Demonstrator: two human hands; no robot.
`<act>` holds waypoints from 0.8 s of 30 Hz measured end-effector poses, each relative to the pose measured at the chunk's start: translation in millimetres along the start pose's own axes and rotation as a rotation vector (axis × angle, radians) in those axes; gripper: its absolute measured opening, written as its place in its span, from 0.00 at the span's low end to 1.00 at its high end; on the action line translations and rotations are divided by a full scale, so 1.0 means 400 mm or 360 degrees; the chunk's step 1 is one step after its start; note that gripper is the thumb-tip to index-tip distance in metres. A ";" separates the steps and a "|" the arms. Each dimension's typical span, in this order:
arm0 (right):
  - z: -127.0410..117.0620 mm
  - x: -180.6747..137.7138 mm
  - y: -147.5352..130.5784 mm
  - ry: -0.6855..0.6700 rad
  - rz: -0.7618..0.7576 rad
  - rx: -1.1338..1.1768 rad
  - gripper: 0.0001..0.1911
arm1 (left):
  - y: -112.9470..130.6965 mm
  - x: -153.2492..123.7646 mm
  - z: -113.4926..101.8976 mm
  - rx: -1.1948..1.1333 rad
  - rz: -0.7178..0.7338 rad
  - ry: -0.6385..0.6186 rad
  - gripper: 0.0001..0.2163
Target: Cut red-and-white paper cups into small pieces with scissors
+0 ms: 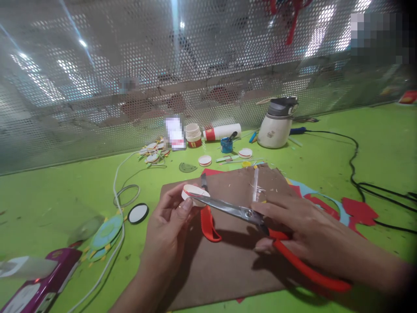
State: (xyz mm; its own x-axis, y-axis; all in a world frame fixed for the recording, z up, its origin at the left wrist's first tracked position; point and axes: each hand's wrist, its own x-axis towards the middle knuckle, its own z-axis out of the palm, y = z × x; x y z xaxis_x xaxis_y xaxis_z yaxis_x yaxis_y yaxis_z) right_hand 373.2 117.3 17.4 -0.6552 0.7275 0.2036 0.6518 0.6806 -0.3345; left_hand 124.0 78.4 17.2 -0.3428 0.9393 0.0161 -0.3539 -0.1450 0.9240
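My left hand [172, 219] pinches a small white paper ring [197, 201], like the cut end of a paper cup, over the brown cardboard sheet [228, 265]. In my right hand [293, 221] is a pair of scissors [228, 208] with red handles. Their blades point left, and the tips meet the ring's rim. Whether the blades grip the rim, I cannot tell. Beneath the ring, a utility knife with a red handle [208, 226] lies on the cardboard. A clear narrow stick [256, 184] rests near my right fingertips.
Behind the cardboard stand a blue paint pot [226, 145], stacked paper cups [193, 135] and a white kettle-shaped bottle [275, 130]. Red paper scraps [358, 211] lie right. A white cable [115, 230] and purple power strip [48, 282] are left. Perforated metal mesh [146, 87] borders the green table.
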 end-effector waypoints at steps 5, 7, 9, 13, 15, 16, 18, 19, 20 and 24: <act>-0.001 0.001 -0.004 -0.0045 -0.0004 -0.0010 0.22 | 0.002 0.001 0.002 0.0007 0.0000 -0.0014 0.08; -0.002 -0.001 -0.004 -0.0056 -0.0008 -0.0021 0.21 | 0.002 0.000 0.001 0.0016 -0.0018 -0.0018 0.09; -0.002 -0.003 -0.002 -0.0055 -0.0013 -0.0030 0.20 | 0.000 0.001 -0.003 0.0011 -0.0018 -0.0027 0.09; 0.002 -0.002 0.005 -0.0034 -0.0047 -0.0041 0.21 | -0.007 0.004 -0.012 -0.0010 -0.0026 -0.0051 0.11; 0.003 -0.002 0.006 -0.0026 -0.0062 -0.0037 0.20 | -0.009 0.004 -0.013 -0.0013 -0.0044 -0.0055 0.11; 0.003 -0.003 0.005 -0.0029 -0.0062 -0.0035 0.20 | -0.009 0.003 -0.013 -0.0013 -0.0047 -0.0044 0.11; 0.002 -0.005 0.003 -0.0041 -0.0056 -0.0035 0.21 | -0.008 0.002 -0.012 -0.0003 -0.0049 -0.0013 0.12; 0.001 -0.005 0.002 -0.0046 -0.0045 -0.0040 0.21 | -0.006 0.002 -0.011 0.0013 -0.0051 0.0006 0.13; 0.001 -0.005 0.001 -0.0052 -0.0036 -0.0046 0.21 | -0.005 0.002 -0.009 0.0033 -0.0056 0.0021 0.13; 0.003 -0.002 0.003 -0.0031 -0.0026 -0.0073 0.21 | -0.002 0.005 -0.005 0.0099 -0.0068 0.0045 0.15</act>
State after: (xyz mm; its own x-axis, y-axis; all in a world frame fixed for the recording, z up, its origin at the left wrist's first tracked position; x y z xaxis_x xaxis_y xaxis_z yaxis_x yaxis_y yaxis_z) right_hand 373.8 117.4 15.8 -0.6731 0.7146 0.1905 0.6573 0.6961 -0.2888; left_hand 121.8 79.8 15.7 -0.3534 0.9349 -0.0341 -0.3144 -0.0844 0.9455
